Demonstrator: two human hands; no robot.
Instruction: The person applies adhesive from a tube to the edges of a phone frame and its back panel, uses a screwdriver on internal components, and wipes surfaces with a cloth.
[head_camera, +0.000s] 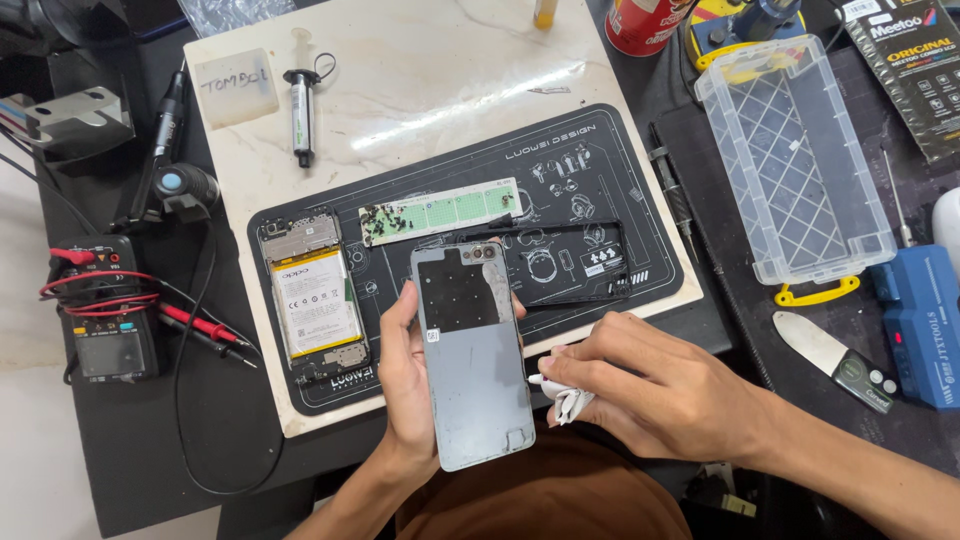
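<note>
My left hand (405, 385) grips a grey phone back cover (472, 355) from its left side, inner face up, with a black patch and camera holes near its top. My right hand (650, 385) is closed around a crumpled white tissue (565, 398) touching the cover's right edge. An opened phone body (313, 300) with a yellow-and-white battery lies on the black work mat (640, 200) to the left. A thin black phone frame (590, 262) lies on the mat behind the cover. A green magnetic strip (440, 212) carries several small screws.
A clear plastic box (790, 165) stands at right beside a blue tool case (915, 325), a metal pry blade (825, 350) and a screwdriver (672, 195). A multimeter (105, 330) with red leads sits at left. A syringe tube (299, 115) lies on the white board (420, 70).
</note>
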